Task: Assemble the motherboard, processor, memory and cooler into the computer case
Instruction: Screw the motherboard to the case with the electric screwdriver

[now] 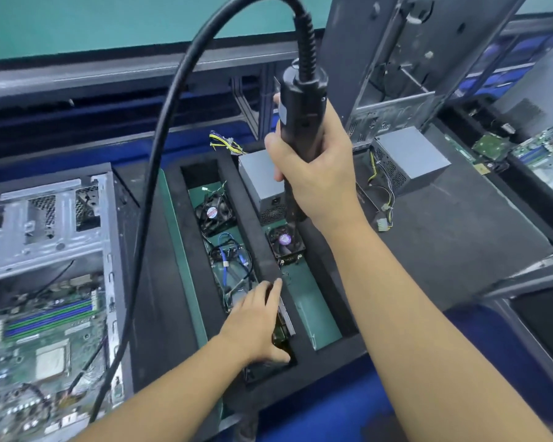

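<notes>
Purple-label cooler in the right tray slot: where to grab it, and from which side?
Take the cooler by its two opposite side walls, coming straight down from above. It sits fan-up in a narrow foam tray slot, so only the top is open. The fan face gives no hold. The right hand holds the electric screwdriver just above it; the left hand, in the neighbouring slot, looks the freer one.

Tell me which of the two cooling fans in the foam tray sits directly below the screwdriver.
The fan with the purple hub label, in the right-hand slot under the screwdriver. The red-labelled fan lies in the left slot.
</notes>
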{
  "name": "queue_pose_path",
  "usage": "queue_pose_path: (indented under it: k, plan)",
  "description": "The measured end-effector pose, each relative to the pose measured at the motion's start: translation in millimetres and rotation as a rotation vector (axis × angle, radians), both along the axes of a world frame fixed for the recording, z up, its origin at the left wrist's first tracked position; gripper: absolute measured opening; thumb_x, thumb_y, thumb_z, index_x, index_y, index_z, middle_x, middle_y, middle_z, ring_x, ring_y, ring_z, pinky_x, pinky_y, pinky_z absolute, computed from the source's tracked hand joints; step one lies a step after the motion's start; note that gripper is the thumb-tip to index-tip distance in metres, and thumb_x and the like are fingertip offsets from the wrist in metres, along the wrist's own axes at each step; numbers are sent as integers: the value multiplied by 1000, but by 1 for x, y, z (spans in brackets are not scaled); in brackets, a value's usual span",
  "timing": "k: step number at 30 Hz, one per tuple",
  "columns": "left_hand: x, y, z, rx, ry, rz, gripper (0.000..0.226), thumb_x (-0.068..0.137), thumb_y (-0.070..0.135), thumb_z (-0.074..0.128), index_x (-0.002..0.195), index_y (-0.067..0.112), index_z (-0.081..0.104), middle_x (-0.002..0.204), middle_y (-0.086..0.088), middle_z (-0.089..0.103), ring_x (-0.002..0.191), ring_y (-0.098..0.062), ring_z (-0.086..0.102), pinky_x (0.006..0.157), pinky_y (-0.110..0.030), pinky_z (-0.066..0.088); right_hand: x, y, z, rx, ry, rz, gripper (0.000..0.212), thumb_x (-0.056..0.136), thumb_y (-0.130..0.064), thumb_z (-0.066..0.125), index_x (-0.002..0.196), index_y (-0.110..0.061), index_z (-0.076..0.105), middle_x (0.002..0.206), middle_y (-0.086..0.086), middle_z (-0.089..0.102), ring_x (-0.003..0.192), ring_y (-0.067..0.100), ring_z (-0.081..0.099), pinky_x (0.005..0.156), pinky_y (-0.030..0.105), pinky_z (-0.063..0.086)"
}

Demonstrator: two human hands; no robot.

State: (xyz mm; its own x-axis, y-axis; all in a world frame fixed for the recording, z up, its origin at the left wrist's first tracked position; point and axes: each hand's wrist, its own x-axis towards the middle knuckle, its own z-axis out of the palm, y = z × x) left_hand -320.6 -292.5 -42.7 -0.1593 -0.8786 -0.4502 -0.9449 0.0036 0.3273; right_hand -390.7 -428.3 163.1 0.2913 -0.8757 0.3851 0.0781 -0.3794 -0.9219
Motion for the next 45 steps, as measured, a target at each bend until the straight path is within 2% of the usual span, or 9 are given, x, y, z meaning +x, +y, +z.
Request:
queue_pose_path:
  k: [4,9,17,21,26,31,36,41,45]
  plan:
    - [-2,7,-24,-162,-38,67,126,67,51,76,153,14,-9,152,-12,15,140,-29,22,117,-36,22,4,6,0,-8,18,2,30,86,-17,69,108,-3,55,79,19,54,66,36,50,63,48,52]
    - [4,12,-26,-196,190,170,125,55,45,74,153,16,2,144,-2,16,130,-26,34,107,-33,38,5,9,4,-15,32,10,28,86,-14,68,107,-1,55,73,8,53,61,28,51,62,38,50]
    - [-2,-3,51,-465,544,243,119,52,50,74,148,39,4,138,20,17,98,-1,45,67,-10,40,13,10,35,-91,21,84,20,88,-3,66,105,-2,55,73,10,53,58,18,51,59,29,49]
    - [-15,-24,69,-527,581,242,118,54,48,75,149,35,6,141,11,21,119,-13,42,86,-26,50,21,11,49,-123,-3,134,28,89,-2,65,113,6,53,78,27,51,56,23,50,56,33,51]
    - [-38,-54,39,-443,407,88,109,56,47,74,146,20,20,131,1,27,112,-21,39,82,-31,50,23,12,46,-114,4,142,28,90,-1,65,113,7,52,78,29,51,58,27,50,57,37,52]
    - [-64,-90,9,-349,232,-5,82,61,53,68,116,-3,44,112,-11,45,107,-28,44,83,-37,49,16,10,36,-61,39,92,23,89,-2,67,108,0,55,80,25,52,64,26,49,65,42,50]
    - [-75,-89,-29,-247,269,13,106,65,52,74,148,13,21,141,-4,31,129,-25,34,103,-38,43,4,3,24,-61,59,55,20,87,-3,68,94,-16,55,78,19,54,65,26,50,67,42,50]
    - [-85,-90,-37,-222,356,99,42,82,23,61,112,-5,54,105,-17,56,101,-32,54,84,-43,49,2,5,7,-34,65,79,24,87,0,68,95,-19,55,75,3,52,65,17,49,63,44,54]
    - [-68,-87,-35,-139,306,42,52,83,26,61,114,-14,48,113,-25,54,111,-37,50,92,-45,46,3,12,-2,-4,54,111,17,87,0,66,100,-4,56,73,1,53,61,16,50,63,33,50]
